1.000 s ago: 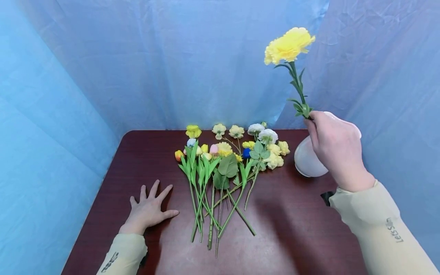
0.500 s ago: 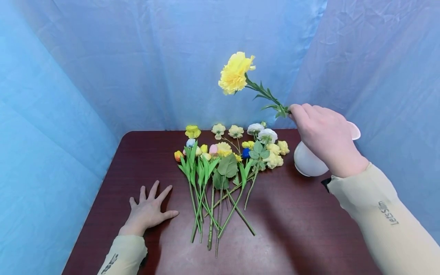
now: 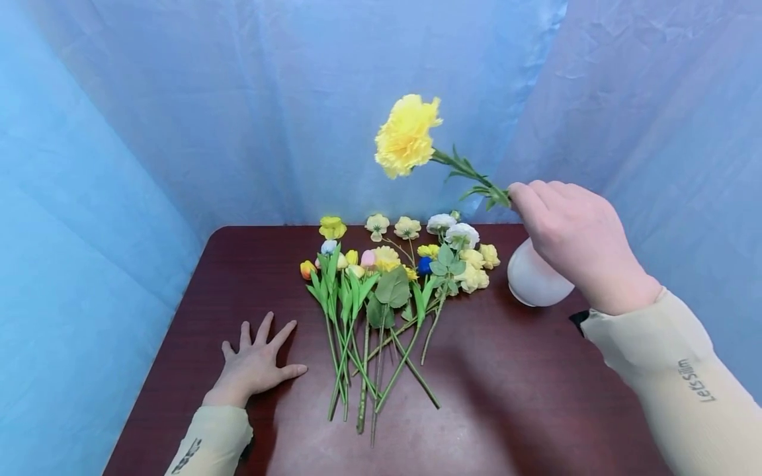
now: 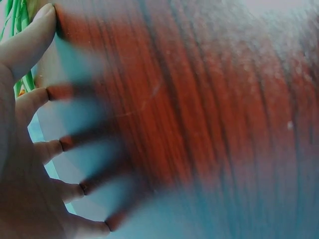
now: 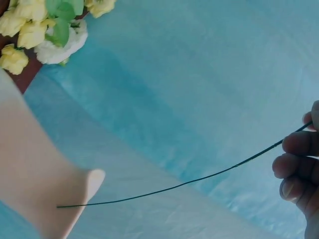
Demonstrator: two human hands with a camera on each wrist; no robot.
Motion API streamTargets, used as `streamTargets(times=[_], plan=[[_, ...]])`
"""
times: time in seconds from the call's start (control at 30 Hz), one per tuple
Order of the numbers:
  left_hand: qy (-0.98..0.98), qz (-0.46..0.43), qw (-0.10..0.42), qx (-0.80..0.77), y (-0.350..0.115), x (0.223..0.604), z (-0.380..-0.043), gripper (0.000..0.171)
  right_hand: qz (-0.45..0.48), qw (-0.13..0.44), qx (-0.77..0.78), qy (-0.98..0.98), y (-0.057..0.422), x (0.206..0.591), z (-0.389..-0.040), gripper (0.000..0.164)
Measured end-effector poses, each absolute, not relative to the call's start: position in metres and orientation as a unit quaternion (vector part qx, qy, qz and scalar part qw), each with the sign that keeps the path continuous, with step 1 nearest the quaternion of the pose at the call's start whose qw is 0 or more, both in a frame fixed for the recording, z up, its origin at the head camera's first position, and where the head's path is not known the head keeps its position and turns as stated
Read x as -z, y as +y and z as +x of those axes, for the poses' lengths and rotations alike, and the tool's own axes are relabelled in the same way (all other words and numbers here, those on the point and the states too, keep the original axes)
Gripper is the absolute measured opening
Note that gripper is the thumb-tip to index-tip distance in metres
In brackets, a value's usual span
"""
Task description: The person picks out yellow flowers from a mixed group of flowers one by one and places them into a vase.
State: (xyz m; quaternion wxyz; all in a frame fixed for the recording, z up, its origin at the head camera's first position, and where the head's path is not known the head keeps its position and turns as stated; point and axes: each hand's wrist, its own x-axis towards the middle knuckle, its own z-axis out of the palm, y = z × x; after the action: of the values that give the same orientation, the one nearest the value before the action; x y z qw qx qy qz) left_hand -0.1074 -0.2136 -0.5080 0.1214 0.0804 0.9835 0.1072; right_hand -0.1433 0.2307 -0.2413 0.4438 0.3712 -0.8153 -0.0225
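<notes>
My right hand (image 3: pixel 571 244) pinches a yellow carnation (image 3: pixel 407 135) by its green stem, high over the back right of the table. The bloom leans to the left. In the right wrist view, the long thin stem (image 5: pixel 199 179) runs from the fingertips (image 5: pixel 294 144) and its free end overlaps the white vase (image 5: pixel 40 154). Behind my right hand in the head view, part of the vase's round body (image 3: pixel 532 277) shows; its upper part is hidden. Palm down with fingers spread, my left hand (image 3: pixel 256 363) rests on the table, left of the flower stems.
Several artificial flowers lie mid-table: tulips (image 3: pixel 351 271), white blooms (image 3: pixel 461 235), pale yellow blooms (image 3: pixel 473 277) and a blue bud (image 3: pixel 424 265). Their stems (image 3: pixel 363 377) point towards the front and cross. Blue curtains (image 3: pixel 268 112) enclose the dark brown table (image 3: pixel 506 396).
My right hand has shifted left, and the carnation has tilted from nearly upright to leaning left. Lately the bloom dips slightly lower. My left hand stays put.
</notes>
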Motion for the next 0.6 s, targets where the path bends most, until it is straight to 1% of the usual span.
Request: streamTargets(times=[0.2,0.43,0.5,0.6], plan=[[0.984,0.083,0.119,-0.107,-0.214,0.508,-0.107,0.096,0.397,0.431,0.045,-0.809,0.22,0.247,-0.145,0.022],[0.984,0.081,0.124,-0.103,-0.215,0.509,-0.107,0.095,0.398,0.384,0.056,-0.831,0.232,0.256,-0.15,0.023],[0.983,0.08,0.127,-0.104,-0.214,0.509,-0.107,0.095,0.399,0.39,0.055,-0.828,0.235,0.257,-0.148,0.025],[0.983,0.077,0.131,-0.106,-0.215,0.508,-0.107,0.095,0.404,0.42,0.046,-0.811,0.233,0.257,-0.145,0.026]])
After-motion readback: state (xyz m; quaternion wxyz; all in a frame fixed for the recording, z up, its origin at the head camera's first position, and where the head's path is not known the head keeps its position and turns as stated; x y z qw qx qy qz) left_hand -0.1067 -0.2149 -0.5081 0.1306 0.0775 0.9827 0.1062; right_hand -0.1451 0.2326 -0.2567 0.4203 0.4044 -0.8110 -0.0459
